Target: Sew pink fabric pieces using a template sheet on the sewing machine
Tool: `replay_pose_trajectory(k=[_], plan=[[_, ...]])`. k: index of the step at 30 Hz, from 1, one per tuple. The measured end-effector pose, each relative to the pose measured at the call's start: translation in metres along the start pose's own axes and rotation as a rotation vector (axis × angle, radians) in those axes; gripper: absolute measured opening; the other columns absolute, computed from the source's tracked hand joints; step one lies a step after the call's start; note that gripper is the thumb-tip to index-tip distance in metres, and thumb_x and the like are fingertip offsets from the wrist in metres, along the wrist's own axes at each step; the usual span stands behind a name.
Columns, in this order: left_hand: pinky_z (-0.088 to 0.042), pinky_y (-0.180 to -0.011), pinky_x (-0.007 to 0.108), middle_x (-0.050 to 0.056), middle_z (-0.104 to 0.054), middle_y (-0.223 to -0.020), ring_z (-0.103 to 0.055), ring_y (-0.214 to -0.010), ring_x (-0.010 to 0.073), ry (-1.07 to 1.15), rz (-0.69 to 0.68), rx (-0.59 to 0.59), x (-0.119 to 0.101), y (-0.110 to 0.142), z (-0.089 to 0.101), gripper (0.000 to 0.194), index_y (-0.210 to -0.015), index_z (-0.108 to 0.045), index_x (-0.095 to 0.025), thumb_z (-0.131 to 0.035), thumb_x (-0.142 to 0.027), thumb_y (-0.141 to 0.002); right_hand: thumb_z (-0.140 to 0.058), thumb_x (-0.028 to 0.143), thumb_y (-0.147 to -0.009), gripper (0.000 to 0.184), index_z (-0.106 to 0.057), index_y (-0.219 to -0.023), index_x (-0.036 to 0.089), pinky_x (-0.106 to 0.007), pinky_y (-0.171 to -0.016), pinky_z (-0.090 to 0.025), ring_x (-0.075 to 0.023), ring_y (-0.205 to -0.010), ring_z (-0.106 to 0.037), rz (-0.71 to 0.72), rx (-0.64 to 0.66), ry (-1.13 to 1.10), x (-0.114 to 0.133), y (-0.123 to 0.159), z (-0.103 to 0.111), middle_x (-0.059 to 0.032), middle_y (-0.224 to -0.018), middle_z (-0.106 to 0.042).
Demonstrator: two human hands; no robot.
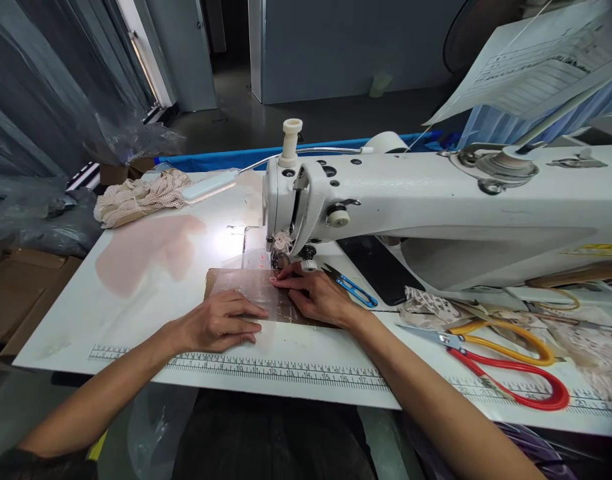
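Observation:
A piece of sheer, pale fabric [246, 283] lies over a brown sheet [209, 281] on the machine bed, its far edge by the needle area of a white sewing machine [376, 193]. My left hand [221, 320] rests flat on the fabric's near left part, fingers stretched out. To the right of the presser foot [281, 260], my right hand [311, 293] has thumb and index finger together at the fabric's edge, where a small pinkish bit shows at the fingertips. What lies under the right palm is hidden.
Blue thread snips [353, 288] and a dark phone [379, 267] lie right of my right hand. Scissors with orange and red handles [506, 363] sit farther right, beside lace scraps [431, 307]. A lace bundle [143, 197] and lamp [211, 187] are at back left. A ruler strip [286, 370] runs along the front.

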State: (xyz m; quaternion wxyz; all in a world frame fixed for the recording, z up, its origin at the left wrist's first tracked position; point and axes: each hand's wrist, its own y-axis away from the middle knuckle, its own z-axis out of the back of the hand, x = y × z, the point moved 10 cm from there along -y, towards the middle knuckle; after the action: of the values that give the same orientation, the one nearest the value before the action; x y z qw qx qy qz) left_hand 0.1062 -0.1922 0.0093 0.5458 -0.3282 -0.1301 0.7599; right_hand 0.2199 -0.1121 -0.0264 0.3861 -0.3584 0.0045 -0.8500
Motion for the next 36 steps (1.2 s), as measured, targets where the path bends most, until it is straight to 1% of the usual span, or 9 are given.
replay_pose_trajectory(k=[7, 12, 15, 18, 20, 24, 31, 33, 36], plan=[[-0.055, -0.071, 0.035, 0.012, -0.073, -0.101, -0.066, -0.084, 0.0198, -0.013, -0.009, 0.031, 0.0, 0.001, -0.004, 0.012, -0.101, -0.066, -0.014, -0.063, -0.016, -0.089, -0.049, 0.011, -0.085, 0.039, -0.07, -0.116, 0.023, -0.039, -0.094, -0.051, -0.0217, -0.104, -0.064, -0.081, 0.027, -0.011, -0.008, 0.001, -0.002, -0.0081, -0.12, -0.063], [-0.056, -0.07, 0.034, 0.011, -0.074, -0.095, -0.068, -0.082, 0.0194, 0.018, 0.004, 0.026, 0.002, 0.0, 0.002, 0.012, -0.099, -0.068, -0.013, -0.064, -0.014, -0.088, -0.046, 0.009, -0.086, 0.042, -0.069, -0.118, 0.024, -0.034, -0.08, -0.054, -0.018, -0.084, -0.067, -0.1, -0.015, -0.031, -0.006, 0.002, 0.01, -0.0074, -0.11, -0.067], [-0.056, -0.069, 0.034, 0.01, -0.075, -0.094, -0.068, -0.081, 0.0187, 0.023, 0.002, 0.009, 0.002, -0.001, 0.004, 0.011, -0.098, -0.068, -0.015, -0.063, -0.014, -0.088, -0.046, 0.008, -0.085, 0.044, -0.069, -0.119, 0.024, -0.034, -0.082, -0.054, -0.019, -0.09, -0.067, -0.072, -0.003, -0.047, -0.003, 0.003, 0.01, -0.007, -0.109, -0.068], [-0.056, -0.069, 0.034, 0.011, -0.075, -0.095, -0.068, -0.081, 0.0193, 0.026, -0.009, 0.008, 0.0, -0.002, 0.004, 0.011, -0.097, -0.068, -0.014, -0.064, -0.014, -0.086, -0.047, 0.009, -0.084, 0.043, -0.069, -0.118, 0.024, -0.036, -0.088, -0.053, -0.0199, -0.096, -0.066, -0.058, 0.027, -0.035, -0.003, 0.004, 0.004, -0.0079, -0.115, -0.066], [-0.056, -0.07, 0.035, 0.011, -0.075, -0.096, -0.068, -0.081, 0.0196, 0.021, -0.013, 0.013, 0.0, -0.002, 0.004, 0.011, -0.096, -0.068, -0.014, -0.064, -0.013, -0.086, -0.048, 0.011, -0.085, 0.041, -0.07, -0.118, 0.023, -0.037, -0.089, -0.053, -0.0203, -0.096, -0.065, -0.049, 0.038, -0.006, -0.004, 0.005, 0.001, -0.0093, -0.116, -0.064], [-0.056, -0.07, 0.034, 0.01, -0.075, -0.095, -0.069, -0.081, 0.0193, 0.012, -0.009, 0.016, 0.0, -0.004, 0.005, 0.011, -0.095, -0.069, -0.015, -0.064, -0.013, -0.086, -0.049, 0.012, -0.085, 0.039, -0.071, -0.116, 0.024, -0.038, -0.087, -0.054, -0.02, -0.093, -0.065, -0.013, 0.026, 0.04, 0.002, 0.007, 0.001, -0.0095, -0.114, -0.063], [-0.055, -0.07, 0.034, 0.01, -0.075, -0.094, -0.068, -0.08, 0.0191, 0.011, 0.007, 0.012, 0.002, -0.001, 0.003, 0.01, -0.094, -0.069, -0.014, -0.065, -0.012, -0.085, -0.049, 0.014, -0.089, 0.034, -0.074, -0.109, 0.026, -0.037, -0.079, -0.054, -0.0206, -0.092, -0.061, 0.141, 0.075, 0.138, 0.027, 0.008, -0.002, -0.0087, -0.104, -0.063], [-0.054, -0.07, 0.035, 0.011, -0.075, -0.095, -0.068, -0.08, 0.0195, 0.023, 0.011, 0.009, 0.002, -0.002, 0.005, 0.011, -0.095, -0.068, -0.014, -0.067, -0.015, -0.084, -0.048, 0.016, -0.091, 0.034, -0.073, -0.11, 0.025, -0.038, -0.081, -0.054, -0.0216, -0.096, -0.06, 0.161, 0.073, 0.168, 0.03, 0.008, -0.003, -0.0097, -0.105, -0.062], [-0.055, -0.071, 0.035, 0.011, -0.074, -0.097, -0.068, -0.082, 0.0198, 0.026, 0.036, -0.039, 0.003, -0.004, 0.014, 0.022, -0.102, -0.067, -0.015, -0.07, -0.027, -0.083, -0.047, 0.018, -0.092, 0.033, -0.073, -0.11, 0.025, -0.038, -0.082, -0.055, -0.0219, -0.096, -0.06, 0.172, 0.062, 0.195, 0.032, 0.008, -0.001, -0.0101, -0.105, -0.062]])
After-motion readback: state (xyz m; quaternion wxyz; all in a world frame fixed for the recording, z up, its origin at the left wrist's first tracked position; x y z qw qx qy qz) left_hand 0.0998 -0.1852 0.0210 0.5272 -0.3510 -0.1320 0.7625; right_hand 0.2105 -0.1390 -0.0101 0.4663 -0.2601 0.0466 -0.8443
